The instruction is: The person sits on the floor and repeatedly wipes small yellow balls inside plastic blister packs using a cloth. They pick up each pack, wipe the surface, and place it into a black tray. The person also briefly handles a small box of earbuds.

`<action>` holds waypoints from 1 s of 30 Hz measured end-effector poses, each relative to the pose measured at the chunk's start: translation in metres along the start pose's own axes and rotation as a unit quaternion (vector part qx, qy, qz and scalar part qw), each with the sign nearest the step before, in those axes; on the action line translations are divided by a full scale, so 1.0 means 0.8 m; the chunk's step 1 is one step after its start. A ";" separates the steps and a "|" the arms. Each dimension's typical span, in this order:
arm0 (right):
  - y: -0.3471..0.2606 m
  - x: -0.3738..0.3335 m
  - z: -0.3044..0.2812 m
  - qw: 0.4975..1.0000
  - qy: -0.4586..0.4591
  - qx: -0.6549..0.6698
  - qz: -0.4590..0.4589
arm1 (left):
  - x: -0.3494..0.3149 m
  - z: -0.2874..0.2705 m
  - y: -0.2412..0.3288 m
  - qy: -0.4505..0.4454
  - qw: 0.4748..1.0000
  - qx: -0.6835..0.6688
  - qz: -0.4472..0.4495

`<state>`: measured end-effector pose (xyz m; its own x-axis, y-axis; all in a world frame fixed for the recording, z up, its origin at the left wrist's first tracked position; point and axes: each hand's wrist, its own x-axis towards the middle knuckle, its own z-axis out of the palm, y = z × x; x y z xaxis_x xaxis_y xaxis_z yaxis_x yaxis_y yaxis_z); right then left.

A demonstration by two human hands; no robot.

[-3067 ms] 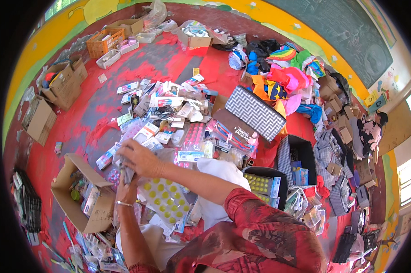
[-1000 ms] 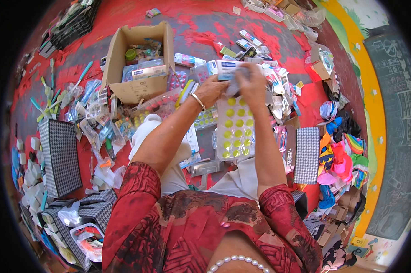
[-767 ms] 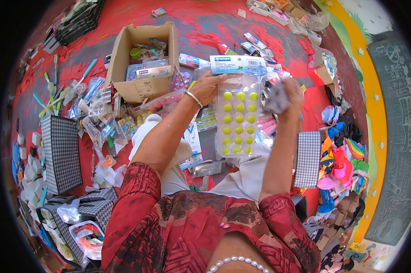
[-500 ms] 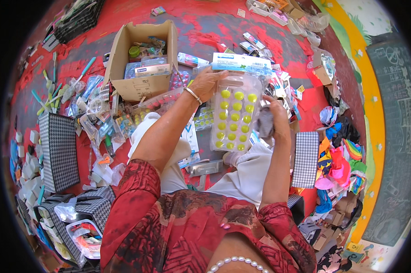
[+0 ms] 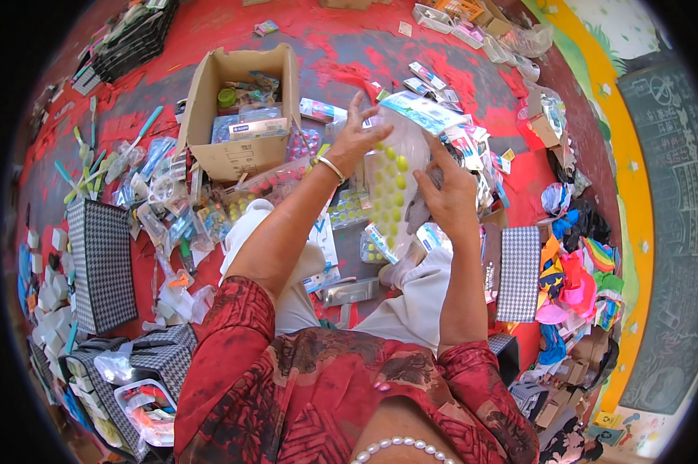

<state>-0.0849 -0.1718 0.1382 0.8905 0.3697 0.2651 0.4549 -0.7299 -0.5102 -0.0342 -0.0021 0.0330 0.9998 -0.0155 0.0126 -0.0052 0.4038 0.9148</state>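
A clear blister pack with several rows of yellow-green round pieces [image 5: 387, 193] is tilted nearly edge-on above my lap. A white-and-blue header card [image 5: 426, 113] tops it. My right hand [image 5: 451, 197] holds the pack's right edge between thumb and fingers. My left hand [image 5: 355, 141], a bracelet at its wrist, is raised at the pack's upper left with fingers spread, holding nothing. Whether its fingertips touch the plastic is unclear. A grey, cloth-like thing [image 5: 421, 210] shows beside the right hand, partly hidden.
An open cardboard box [image 5: 237, 158] of packaged goods stands ahead left. Loose packages, including another green blister pack [image 5: 349, 207], surround my legs. Houndstooth boxes [image 5: 101, 267] flank me on both sides. Colourful fabric pieces [image 5: 577, 282] lie at right, before a chalkboard [image 5: 670, 232].
My left hand has let go of the pack's top and opened. The pack has turned from facing me to nearly edge-on. My right hand has moved left along its edge.
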 end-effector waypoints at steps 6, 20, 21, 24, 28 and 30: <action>-0.015 0.021 0.040 0.938 -0.039 -0.334 -0.086 | -0.017 0.010 0.003 -0.219 0.958 -0.186 0.006; -0.009 0.031 0.015 0.940 0.228 0.236 0.096 | -0.005 0.001 0.003 -0.012 0.936 -0.339 -0.090; -0.012 0.035 0.012 0.923 0.307 0.218 0.075 | -0.005 0.003 0.002 -0.017 0.928 -0.359 -0.097; -0.022 0.047 0.042 0.963 0.160 -0.024 -0.215 | -0.006 0.009 -0.001 -0.044 0.903 -0.413 -0.113; 0.006 0.059 0.063 0.959 0.145 -0.101 -0.221 | -0.013 0.010 0.004 -0.014 0.885 -0.440 -0.154; 0.038 0.071 0.037 0.964 0.200 -0.122 -0.128 | -0.017 0.006 0.009 -0.073 0.887 -0.438 -0.130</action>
<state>-0.0206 -0.1559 0.1137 0.6538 0.3400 0.6760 0.6016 -0.7755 -0.1918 -0.0479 -0.0034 0.0412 0.9514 -0.3049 -0.0425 0.3063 0.9235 0.2309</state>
